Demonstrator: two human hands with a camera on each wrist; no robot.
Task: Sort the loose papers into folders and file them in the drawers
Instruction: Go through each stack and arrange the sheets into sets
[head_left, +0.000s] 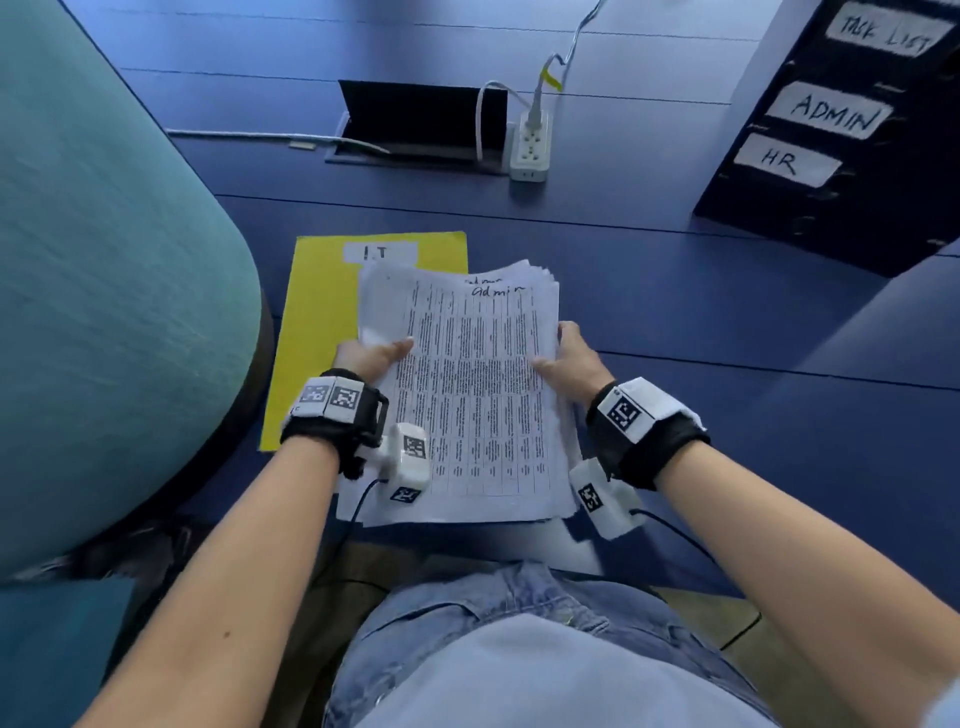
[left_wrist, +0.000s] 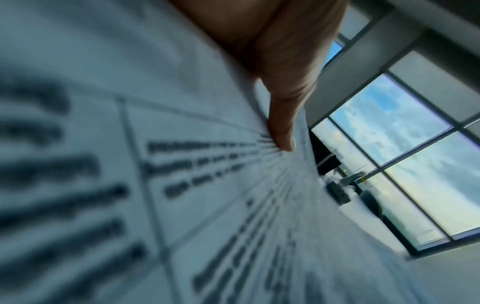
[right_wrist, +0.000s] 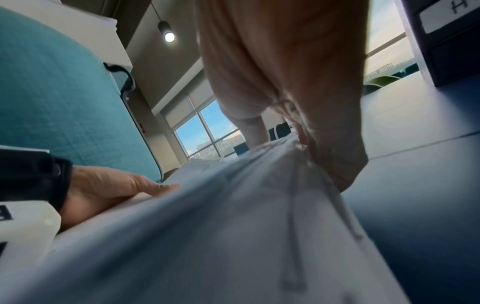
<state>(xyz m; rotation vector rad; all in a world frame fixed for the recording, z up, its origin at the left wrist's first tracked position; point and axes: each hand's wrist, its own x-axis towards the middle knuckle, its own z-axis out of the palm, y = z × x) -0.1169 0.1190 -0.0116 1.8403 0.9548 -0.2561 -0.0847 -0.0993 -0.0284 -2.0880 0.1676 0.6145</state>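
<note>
1. The paper stack (head_left: 467, 395) sits at the centre of the frame, held above the blue desk (head_left: 727, 312), its top sheet marked "Admin".
2. It looks light, floppy and slippery, likely to fan out; taking it by both long edges seems best.
3. The left hand (head_left: 371, 356) and right hand (head_left: 569, 358) each have their grip clamped on an edge.
4. A yellow folder (head_left: 317, 322) labelled "I.T" lies beneath at centre left; the drawers (head_left: 831, 130) stand at upper right.
</note>
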